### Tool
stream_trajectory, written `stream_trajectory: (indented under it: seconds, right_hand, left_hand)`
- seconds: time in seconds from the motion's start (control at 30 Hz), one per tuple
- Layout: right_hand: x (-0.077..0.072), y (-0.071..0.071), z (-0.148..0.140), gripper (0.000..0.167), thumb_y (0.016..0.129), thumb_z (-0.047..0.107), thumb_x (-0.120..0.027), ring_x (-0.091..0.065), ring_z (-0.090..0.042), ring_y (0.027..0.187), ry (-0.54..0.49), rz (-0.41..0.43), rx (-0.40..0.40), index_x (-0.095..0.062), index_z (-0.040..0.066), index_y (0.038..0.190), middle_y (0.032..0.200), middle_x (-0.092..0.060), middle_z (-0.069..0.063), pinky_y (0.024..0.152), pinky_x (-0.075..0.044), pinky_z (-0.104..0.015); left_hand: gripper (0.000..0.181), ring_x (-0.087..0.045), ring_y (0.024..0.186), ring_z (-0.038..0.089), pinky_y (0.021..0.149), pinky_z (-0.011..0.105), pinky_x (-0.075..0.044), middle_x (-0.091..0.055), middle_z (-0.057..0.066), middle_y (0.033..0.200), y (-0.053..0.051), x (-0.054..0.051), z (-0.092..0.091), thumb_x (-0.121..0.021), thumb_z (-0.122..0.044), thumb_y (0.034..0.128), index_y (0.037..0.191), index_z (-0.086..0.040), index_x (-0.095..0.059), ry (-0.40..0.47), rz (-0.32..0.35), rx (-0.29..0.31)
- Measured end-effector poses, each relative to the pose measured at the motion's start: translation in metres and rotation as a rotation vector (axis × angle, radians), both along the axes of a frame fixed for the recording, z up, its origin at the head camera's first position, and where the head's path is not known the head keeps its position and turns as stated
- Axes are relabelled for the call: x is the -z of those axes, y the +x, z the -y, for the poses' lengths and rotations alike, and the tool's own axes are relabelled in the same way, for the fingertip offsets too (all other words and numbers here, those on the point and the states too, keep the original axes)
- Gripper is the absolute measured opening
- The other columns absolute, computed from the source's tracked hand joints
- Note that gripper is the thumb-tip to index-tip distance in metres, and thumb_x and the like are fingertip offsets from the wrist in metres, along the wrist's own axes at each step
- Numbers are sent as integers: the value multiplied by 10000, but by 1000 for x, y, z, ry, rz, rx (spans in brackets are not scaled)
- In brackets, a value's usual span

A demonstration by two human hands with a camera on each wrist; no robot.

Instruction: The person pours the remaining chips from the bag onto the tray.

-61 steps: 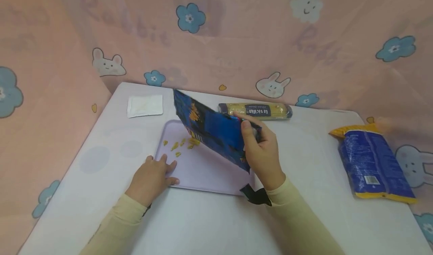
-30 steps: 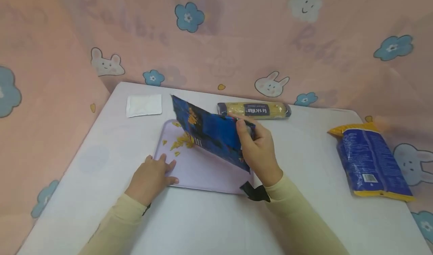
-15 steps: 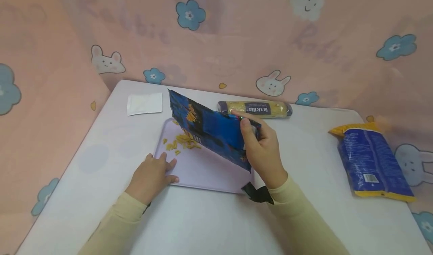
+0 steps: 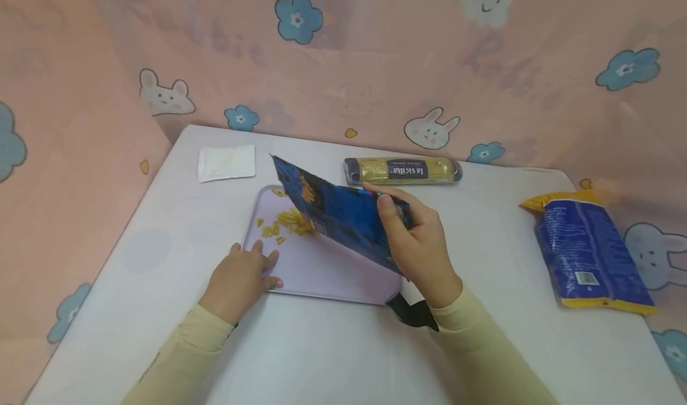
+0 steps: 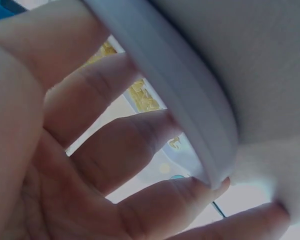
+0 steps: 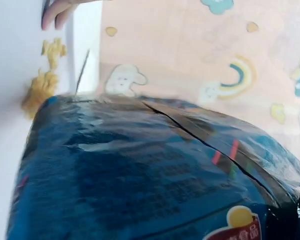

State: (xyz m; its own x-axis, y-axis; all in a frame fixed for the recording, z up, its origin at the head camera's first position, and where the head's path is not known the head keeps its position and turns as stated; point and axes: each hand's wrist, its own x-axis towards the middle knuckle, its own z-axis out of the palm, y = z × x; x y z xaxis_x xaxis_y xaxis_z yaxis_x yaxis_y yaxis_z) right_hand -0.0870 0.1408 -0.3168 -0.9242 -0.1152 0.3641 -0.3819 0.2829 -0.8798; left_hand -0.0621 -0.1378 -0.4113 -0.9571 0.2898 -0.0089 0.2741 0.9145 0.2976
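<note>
The left forearm comes up from the lower left of the head view, and its hand (image 4: 236, 283) lies palm down at the left corner of the lilac tray (image 4: 333, 278), fingers spread and touching the rim, grasping nothing that I can see. The right forearm slants up from the lower right; that hand (image 4: 420, 244) grips the blue bag (image 4: 346, 217) by its right end, thumb across the face towards me, index finger reaching along the top edge.

The bag hangs over the tray in mid-frame, tilted, its long axis running from upper left down to lower right. The free end points left, its lower corner coming down just beside a heap of yellow pieces (image 4: 291, 219) in the tray's upper left. In the right wrist view the bag fills most of the lower frame, the pieces at left. The tray sits on the white counter (image 4: 322, 357).
</note>
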Motion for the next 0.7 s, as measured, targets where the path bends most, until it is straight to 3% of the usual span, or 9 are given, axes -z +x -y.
stream_trajectory:
  seconds: [0.13,0.27,0.33,0.37,0.47,0.57,0.6,0.7]
  right_hand:
    - [5,0,-2,350,1142,242,-505,-678,-206,1150,-9,44,29,-710,86,1380,1370,-694,-34,934,-560,-288]
    - [9,-2,-3,375,1143,289,-501,-649,-191,1153,13,87,15,-702,98,1396,1394,-676,-14,924,-556,-297]
    - [12,-2,-4,376,1145,290,-496,-641,-176,1126,26,94,30,-702,103,1398,1385,-678,-6,899,-558,-291]
    - [12,-2,-4,373,1145,286,-494,-660,-179,1052,30,93,39,-703,105,1396,1300,-707,-26,838,-572,-282]
    - [10,-1,-6,373,1148,278,-487,-671,-177,1065,24,98,55,-701,99,1394,1290,-708,-28,857,-580,-299]
    - [1,3,-9,381,1147,284,-487,-693,-224,1101,2,105,59,-694,85,1398,1297,-708,-44,901,-597,-421]
    - [-4,5,-11,387,1147,293,-485,-667,-246,1196,-3,100,66,-693,88,1400,1386,-678,-31,964,-569,-490]
    - [-19,13,-16,391,1140,327,-494,-648,-326,1219,-56,61,127,-709,116,1387,1395,-671,-43,964,-517,-660]
  left_hand:
    - [540,-540,768,347,624,453,-507,-689,277,1229,-1,0,0,-922,-329,785,1239,-63,-798,-9,-1,2]
    - [544,-553,796,359,637,465,-519,-680,274,1229,1,1,1,-922,-327,792,1247,-58,-793,-7,20,-8]
    - [545,-553,797,357,634,465,-519,-679,277,1231,2,2,2,-924,-322,789,1245,-53,-792,5,23,-11]
    - [544,-554,796,356,630,465,-519,-679,278,1230,3,2,1,-926,-318,788,1243,-50,-793,13,20,-11]
    - [540,-554,790,355,625,469,-517,-680,273,1218,3,3,1,-928,-317,786,1236,-49,-795,26,8,-9]
    - [536,-553,786,353,619,466,-514,-681,272,1218,2,3,0,-927,-318,789,1234,-49,-796,29,7,-9]
    - [535,-552,785,351,615,463,-512,-681,272,1221,2,3,0,-925,-321,790,1234,-50,-797,26,8,-7]
    - [533,-551,775,347,600,460,-509,-685,271,1223,2,3,0,-925,-326,789,1231,-55,-799,17,3,-3]
